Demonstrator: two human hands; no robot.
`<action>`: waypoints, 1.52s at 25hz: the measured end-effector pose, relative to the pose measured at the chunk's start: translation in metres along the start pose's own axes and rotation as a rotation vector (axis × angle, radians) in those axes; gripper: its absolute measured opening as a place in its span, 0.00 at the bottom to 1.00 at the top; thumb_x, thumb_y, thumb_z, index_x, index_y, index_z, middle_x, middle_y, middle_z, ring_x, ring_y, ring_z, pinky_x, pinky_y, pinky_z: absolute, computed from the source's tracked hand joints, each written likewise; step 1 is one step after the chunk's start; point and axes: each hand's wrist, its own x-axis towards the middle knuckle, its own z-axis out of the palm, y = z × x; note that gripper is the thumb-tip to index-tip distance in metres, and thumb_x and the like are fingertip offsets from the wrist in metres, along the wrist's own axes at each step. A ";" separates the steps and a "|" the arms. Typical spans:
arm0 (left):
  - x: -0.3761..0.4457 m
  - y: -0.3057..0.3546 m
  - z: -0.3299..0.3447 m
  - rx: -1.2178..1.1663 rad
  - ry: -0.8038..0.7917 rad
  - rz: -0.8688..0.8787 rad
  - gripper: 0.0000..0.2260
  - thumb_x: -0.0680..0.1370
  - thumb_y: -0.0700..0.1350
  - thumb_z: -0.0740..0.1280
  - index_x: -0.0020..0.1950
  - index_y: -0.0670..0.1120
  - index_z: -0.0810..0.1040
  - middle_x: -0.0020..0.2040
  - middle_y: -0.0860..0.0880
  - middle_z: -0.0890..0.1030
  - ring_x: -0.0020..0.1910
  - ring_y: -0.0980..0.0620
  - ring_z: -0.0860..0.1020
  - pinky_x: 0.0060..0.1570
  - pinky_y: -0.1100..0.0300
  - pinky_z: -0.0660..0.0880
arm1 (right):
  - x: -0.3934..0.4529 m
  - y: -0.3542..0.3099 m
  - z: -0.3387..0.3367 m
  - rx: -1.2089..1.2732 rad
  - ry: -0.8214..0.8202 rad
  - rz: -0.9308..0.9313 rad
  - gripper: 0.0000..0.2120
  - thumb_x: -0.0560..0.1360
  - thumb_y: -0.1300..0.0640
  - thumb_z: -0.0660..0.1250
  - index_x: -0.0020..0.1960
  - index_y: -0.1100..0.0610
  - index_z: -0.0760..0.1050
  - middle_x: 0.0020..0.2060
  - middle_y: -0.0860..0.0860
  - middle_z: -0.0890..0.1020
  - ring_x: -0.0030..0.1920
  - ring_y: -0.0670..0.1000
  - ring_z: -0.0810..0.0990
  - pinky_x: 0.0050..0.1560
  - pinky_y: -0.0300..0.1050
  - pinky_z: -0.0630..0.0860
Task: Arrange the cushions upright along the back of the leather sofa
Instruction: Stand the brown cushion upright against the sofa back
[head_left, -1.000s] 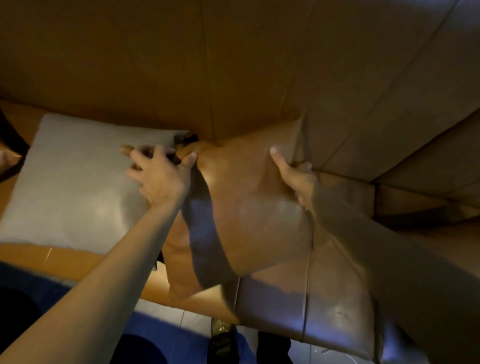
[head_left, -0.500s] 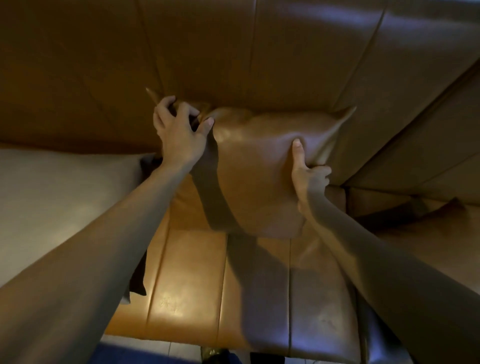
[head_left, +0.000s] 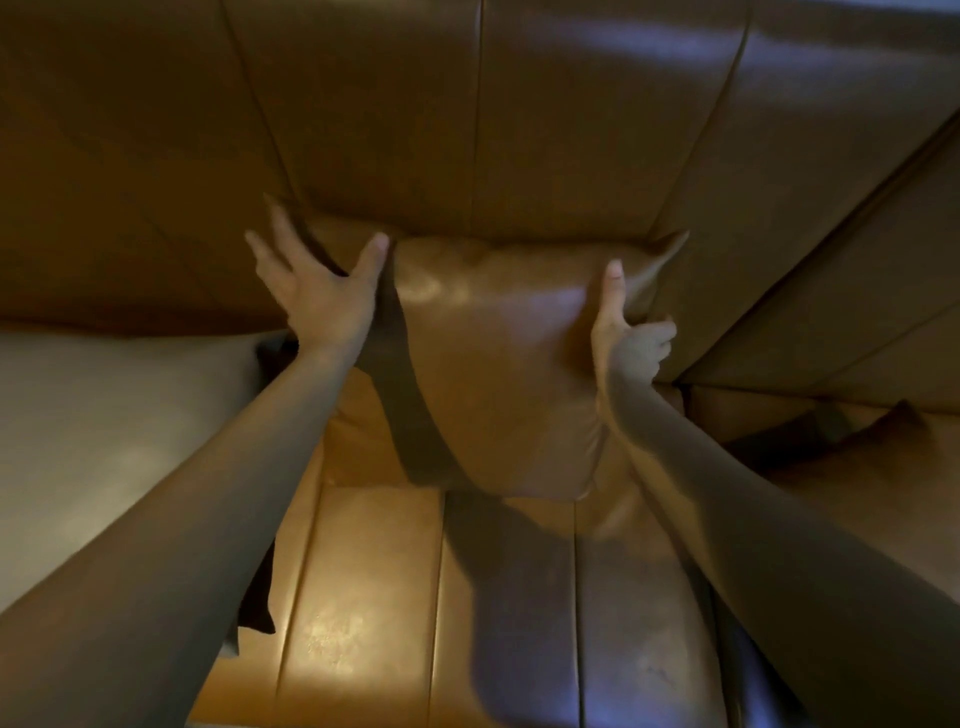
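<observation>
A brown leather cushion (head_left: 498, 374) stands upright against the back of the leather sofa (head_left: 545, 114), its lower edge on the seat. My left hand (head_left: 317, 296) is at its upper left corner with the fingers spread, the thumb lying on the cushion's front. My right hand (head_left: 628, 338) grips the upper right edge, thumb pressed on the front and fingers curled around the side. A grey cushion (head_left: 104, 441) lies flat on the seat to the left, partly hidden by my left forearm.
Another brown cushion (head_left: 883, 457) lies in the sofa's right corner, where the backrest turns. The bare sofa seat (head_left: 363, 597) stretches towards me below the held cushion. A dark object (head_left: 257, 603) pokes out beside the grey cushion.
The brown cushion has been lifted from the seat and set upright against the backrest. My left hand's fingers have spread apart at the corner. My right hand keeps its grip.
</observation>
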 end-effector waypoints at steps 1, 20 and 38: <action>0.004 0.003 0.001 -0.097 0.010 -0.198 0.48 0.70 0.67 0.69 0.79 0.54 0.45 0.81 0.46 0.46 0.78 0.38 0.47 0.73 0.37 0.56 | 0.004 -0.007 0.001 0.038 0.001 0.000 0.53 0.68 0.27 0.64 0.79 0.58 0.49 0.77 0.57 0.57 0.76 0.60 0.59 0.75 0.57 0.59; 0.011 -0.001 -0.002 -0.277 -0.055 -0.357 0.48 0.67 0.66 0.71 0.78 0.54 0.49 0.74 0.45 0.63 0.70 0.38 0.66 0.66 0.38 0.69 | -0.002 -0.031 -0.006 -0.059 0.029 -0.050 0.39 0.74 0.36 0.65 0.75 0.57 0.56 0.70 0.57 0.67 0.69 0.60 0.69 0.65 0.53 0.67; -0.006 -0.014 -0.015 -0.307 -0.178 -0.337 0.52 0.62 0.75 0.65 0.78 0.57 0.47 0.75 0.49 0.62 0.71 0.42 0.66 0.65 0.38 0.70 | -0.015 -0.026 -0.008 -0.246 0.087 -0.120 0.44 0.75 0.37 0.65 0.78 0.56 0.47 0.77 0.57 0.55 0.75 0.60 0.57 0.71 0.61 0.60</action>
